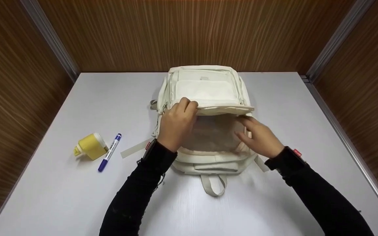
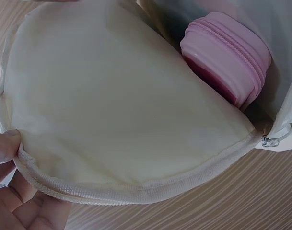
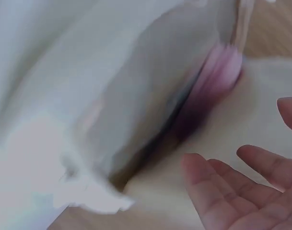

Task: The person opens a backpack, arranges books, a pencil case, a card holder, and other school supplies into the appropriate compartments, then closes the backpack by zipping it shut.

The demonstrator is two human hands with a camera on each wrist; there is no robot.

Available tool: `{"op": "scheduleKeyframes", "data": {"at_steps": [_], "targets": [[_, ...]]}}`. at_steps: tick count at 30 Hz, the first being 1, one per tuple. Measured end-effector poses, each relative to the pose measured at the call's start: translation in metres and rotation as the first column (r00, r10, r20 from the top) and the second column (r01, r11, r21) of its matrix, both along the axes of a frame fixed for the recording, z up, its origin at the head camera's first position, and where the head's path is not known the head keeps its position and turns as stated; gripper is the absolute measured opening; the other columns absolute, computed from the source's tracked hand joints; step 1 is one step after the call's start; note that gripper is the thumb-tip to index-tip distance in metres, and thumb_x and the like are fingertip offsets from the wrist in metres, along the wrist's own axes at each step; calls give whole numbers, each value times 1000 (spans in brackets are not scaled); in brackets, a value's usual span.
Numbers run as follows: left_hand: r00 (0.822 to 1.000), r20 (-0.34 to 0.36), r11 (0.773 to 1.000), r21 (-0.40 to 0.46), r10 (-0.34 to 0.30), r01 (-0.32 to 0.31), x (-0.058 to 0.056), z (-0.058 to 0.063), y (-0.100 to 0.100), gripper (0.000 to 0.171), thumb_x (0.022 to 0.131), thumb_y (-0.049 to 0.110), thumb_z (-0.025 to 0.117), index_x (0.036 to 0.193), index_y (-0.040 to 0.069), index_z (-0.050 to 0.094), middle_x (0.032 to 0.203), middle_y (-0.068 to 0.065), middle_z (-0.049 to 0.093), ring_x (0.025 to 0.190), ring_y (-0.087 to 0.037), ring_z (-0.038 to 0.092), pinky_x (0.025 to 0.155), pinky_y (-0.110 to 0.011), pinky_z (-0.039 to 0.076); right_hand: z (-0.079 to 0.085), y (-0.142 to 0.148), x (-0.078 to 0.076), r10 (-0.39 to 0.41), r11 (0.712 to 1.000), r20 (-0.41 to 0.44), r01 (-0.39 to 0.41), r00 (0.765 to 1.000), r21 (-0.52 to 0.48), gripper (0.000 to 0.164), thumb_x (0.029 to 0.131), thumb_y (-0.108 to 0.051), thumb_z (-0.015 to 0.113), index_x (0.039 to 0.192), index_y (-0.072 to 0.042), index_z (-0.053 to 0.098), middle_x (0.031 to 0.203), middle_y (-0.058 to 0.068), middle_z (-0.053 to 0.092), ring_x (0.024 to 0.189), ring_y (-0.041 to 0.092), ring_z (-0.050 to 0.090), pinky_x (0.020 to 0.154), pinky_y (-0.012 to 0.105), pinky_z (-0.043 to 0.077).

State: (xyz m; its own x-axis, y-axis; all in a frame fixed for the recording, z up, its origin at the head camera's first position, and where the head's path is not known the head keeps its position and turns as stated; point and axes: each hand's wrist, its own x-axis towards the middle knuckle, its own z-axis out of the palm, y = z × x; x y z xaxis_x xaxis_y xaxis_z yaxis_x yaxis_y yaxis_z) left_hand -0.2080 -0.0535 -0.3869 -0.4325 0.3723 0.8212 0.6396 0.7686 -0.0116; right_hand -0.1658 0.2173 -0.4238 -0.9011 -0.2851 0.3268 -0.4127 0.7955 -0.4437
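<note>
A cream backpack (image 1: 208, 88) lies on the table with its main compartment unzipped. My left hand (image 1: 177, 123) pinches the zippered edge of its front flap (image 2: 122, 105), holding the flap lifted; thumb and curled fingers show on that edge in the left wrist view. Inside the compartment sits a pink zippered case (image 2: 227, 57), also visible but blurred in the right wrist view. At the right side of the opening is my right hand (image 1: 258, 136), its fingers loosely extended and spread from the thumb, with nothing held. Its fingertips lie close to the flap's underside.
To the left of the backpack lie a yellow bottle (image 1: 93, 146) with a white base and a marker (image 1: 109, 152) with blue ends. A strap (image 1: 136, 149) stretches out toward them. The carry handle (image 1: 214, 186) points to the near side. Wood-grain panels (image 1: 195, 36) enclose the white table (image 1: 307, 131).
</note>
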Motion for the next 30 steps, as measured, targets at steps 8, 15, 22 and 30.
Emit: {"op": "scheduleKeyframes", "data": {"at_steps": [8,15,22,30], "targets": [[1000,-17,1000,18,0,1,4,-8,-9,6,96,13,59,95,7,61,85,-5,59,64,-20,59,54,-30,52,20,22,0,-136,982,-103,120,985,-148,43,90,-9,68,130,1,55,129,21,58,112,37,60,89,49,54],[1000,19,999,37,7,-8,8,-16,-15,9,96,16,59,96,7,63,86,-6,60,69,-20,61,60,-30,53,31,-1,-15,-41,995,-262,15,964,-98,28,86,-4,72,113,-4,68,112,14,69,107,31,62,94,44,46],[996,69,998,13,-55,54,12,-22,-26,8,94,16,62,97,8,63,88,-5,60,72,-20,61,62,-30,52,31,-11,-21,-55,994,-336,18,940,-111,10,86,-4,71,96,-4,72,93,10,72,87,21,66,79,31,49],[970,240,997,-47,-44,56,29,-23,-83,39,89,20,70,125,6,59,116,-15,64,110,-31,62,96,-43,51,29,-16,-25,-90,989,-347,43,934,-142,8,87,-8,71,94,-5,73,89,9,72,82,18,66,74,24,48]]}}
